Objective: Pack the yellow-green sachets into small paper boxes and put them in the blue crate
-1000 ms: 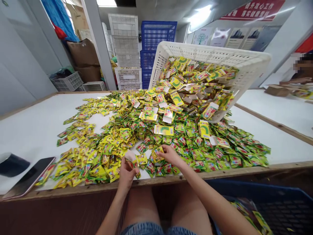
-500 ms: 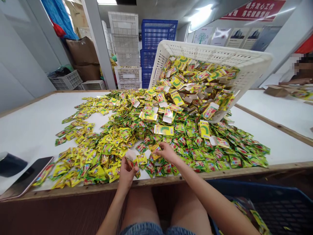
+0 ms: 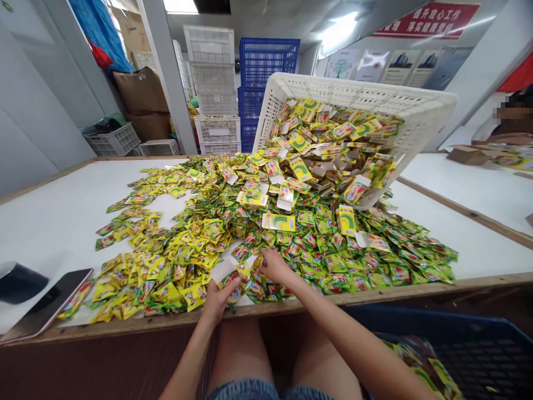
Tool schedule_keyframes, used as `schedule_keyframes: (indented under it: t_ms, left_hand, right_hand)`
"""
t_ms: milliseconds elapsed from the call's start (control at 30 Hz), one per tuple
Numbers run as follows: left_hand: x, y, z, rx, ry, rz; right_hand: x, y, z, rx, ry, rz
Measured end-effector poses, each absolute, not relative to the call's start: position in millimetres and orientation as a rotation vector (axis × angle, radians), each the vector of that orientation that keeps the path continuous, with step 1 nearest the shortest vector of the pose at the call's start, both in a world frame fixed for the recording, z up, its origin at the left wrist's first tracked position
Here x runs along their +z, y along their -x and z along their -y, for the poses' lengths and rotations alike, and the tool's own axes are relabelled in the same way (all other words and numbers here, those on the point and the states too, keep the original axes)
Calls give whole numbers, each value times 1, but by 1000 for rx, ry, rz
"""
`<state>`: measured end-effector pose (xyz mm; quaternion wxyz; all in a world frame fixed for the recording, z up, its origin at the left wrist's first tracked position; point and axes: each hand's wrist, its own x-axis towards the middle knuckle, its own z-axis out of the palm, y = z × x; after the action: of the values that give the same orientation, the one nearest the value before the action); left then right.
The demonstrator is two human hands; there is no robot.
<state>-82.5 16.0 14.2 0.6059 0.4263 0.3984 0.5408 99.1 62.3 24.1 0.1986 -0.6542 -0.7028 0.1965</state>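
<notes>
My left hand [image 3: 217,303] is closed around a small yellow carton [image 3: 226,273], whose white inner flap stands open. To the right of it, my right hand [image 3: 275,266] has its fingers pinched on a small yellow packet [image 3: 259,263], partly covered by the fingers. Around both hands spreads a heap of small sachets, with yellow sachets [image 3: 160,275] mostly on the left and green sachets [image 3: 345,264] on the right. Just beyond the hands lies a flat yellow carton [image 3: 278,222], and another carton [image 3: 346,220] rests farther right on the green sachets.
A tilted white basket [image 3: 416,105] spills cartons onto the white table [image 3: 54,205]. At left are a phone [image 3: 50,303] and a dark cup [image 3: 20,282]. A blue crate [image 3: 470,333] stands below the table edge at right. Another person [image 3: 510,119] sits at far right.
My left hand has tilted the carton, so its white flap now points more to the left and up. My right hand has shifted slightly left and down toward the carton with the packet.
</notes>
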Motion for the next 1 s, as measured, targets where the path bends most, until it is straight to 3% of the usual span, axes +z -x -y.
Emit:
schedule_keyframes:
  t_ms: [267, 700, 867, 1000]
  left_hand:
    - [4, 74, -34, 1132, -1086, -1000]
    - [27, 53, -26, 1043, -1237, -905]
    - [30, 51, -23, 956, -1192, -853]
    - [29, 39, -25, 906, -1110, -762]
  right_hand:
    - [21, -113, -54, 760, 1594, 1954]
    - [37, -125, -38, 1103, 1343, 1534]
    - [62, -139, -37, 986, 1348, 1393]
    - [88, -128, -33, 868, 1165, 1604]
